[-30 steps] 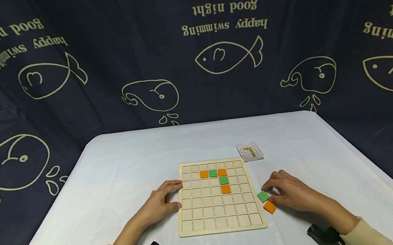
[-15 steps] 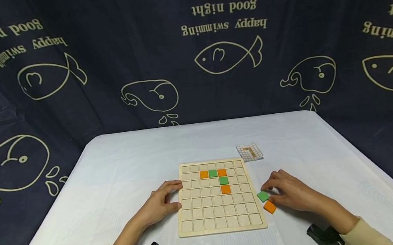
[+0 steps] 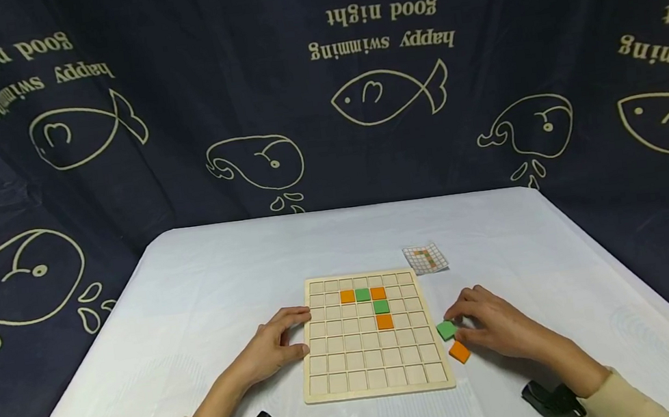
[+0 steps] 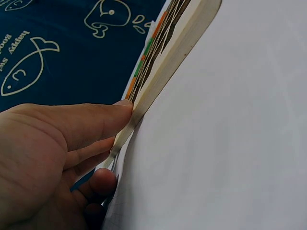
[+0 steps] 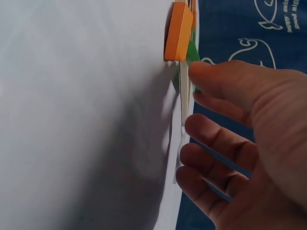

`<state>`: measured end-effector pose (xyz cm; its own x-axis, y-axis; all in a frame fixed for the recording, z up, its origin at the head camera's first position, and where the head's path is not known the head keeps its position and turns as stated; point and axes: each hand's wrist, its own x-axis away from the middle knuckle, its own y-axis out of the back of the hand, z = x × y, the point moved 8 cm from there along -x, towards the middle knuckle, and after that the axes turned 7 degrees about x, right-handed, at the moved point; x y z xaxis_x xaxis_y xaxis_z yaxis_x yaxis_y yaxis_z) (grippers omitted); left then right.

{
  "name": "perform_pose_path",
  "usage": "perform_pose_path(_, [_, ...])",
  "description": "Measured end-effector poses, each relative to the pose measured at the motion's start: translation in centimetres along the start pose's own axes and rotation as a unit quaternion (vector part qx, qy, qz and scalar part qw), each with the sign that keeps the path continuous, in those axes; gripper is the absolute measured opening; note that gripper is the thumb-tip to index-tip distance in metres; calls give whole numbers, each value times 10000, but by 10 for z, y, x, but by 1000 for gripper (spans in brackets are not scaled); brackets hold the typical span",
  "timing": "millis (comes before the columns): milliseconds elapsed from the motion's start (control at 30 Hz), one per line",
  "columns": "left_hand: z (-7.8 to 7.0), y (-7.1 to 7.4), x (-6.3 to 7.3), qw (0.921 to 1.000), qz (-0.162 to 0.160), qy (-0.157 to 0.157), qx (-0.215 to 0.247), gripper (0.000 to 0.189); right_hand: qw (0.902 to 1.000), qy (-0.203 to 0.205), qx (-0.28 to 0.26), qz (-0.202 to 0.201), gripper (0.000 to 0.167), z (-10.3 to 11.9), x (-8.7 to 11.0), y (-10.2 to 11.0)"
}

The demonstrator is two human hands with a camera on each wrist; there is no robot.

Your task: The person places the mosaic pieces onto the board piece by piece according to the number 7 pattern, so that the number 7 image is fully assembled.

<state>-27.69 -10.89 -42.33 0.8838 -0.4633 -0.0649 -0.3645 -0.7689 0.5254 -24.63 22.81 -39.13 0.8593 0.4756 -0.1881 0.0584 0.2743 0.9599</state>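
Observation:
A square wooden grid board (image 3: 355,361) lies on the table, with orange and green tiles set in some of its cells. My left hand (image 3: 273,348) rests at the board's left edge, its thumb and fingertips touching the rim; the left wrist view shows the thumb (image 4: 103,122) against that edge. To the right of the board, my right hand (image 3: 496,324) pinches a loose green tile (image 3: 446,330) between thumb and index finger. Just nearer to me lies a loose orange tile (image 3: 459,352), which also shows in the right wrist view, partly in front of the green one.
Behind the board's right corner lies a small card (image 3: 426,259) printed with a coloured grid pattern. A white cloth covers the table (image 3: 242,267). A dark curtain (image 3: 171,82) with fish drawings hangs behind it.
The green tile in my right hand has shifted slightly away from me, and the fingers have moved with it. My left hand and the board have stayed still.

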Motion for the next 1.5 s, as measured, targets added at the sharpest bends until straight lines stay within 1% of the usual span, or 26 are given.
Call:
perform_pose_path(167, [0,0,0,10000,-27,5,-25,56,9998,101,-67,-171,22,4,-1,3])
perform_pose_path(467, [0,0,0,10000,-54,-6,-15,56,9998,21,-124,-133,22,16,-10,0])
perform_pose_path(600, [-2,1,0,10000,-60,-46,-64,56,9996,112,-156,-221,22,22,-13,0])
perform_pose_path(767, [-4,1,0,9999,-66,-108,-102,56,9992,123,-297,-247,22,26,-16,-3])
perform_pose_path(1133, [-2,1,0,9999,-61,-82,-86,56,9991,164,-125,-358,22,40,-24,-8])
perform_pose_path(1333, [0,1,-1,10000,-54,-28,-53,56,9982,289,-65,-523,20,47,-26,-7])
perform_pose_path(1500, [1,1,0,10000,-41,-43,-48,55,9974,355,-55,-627,19,53,-28,-9])
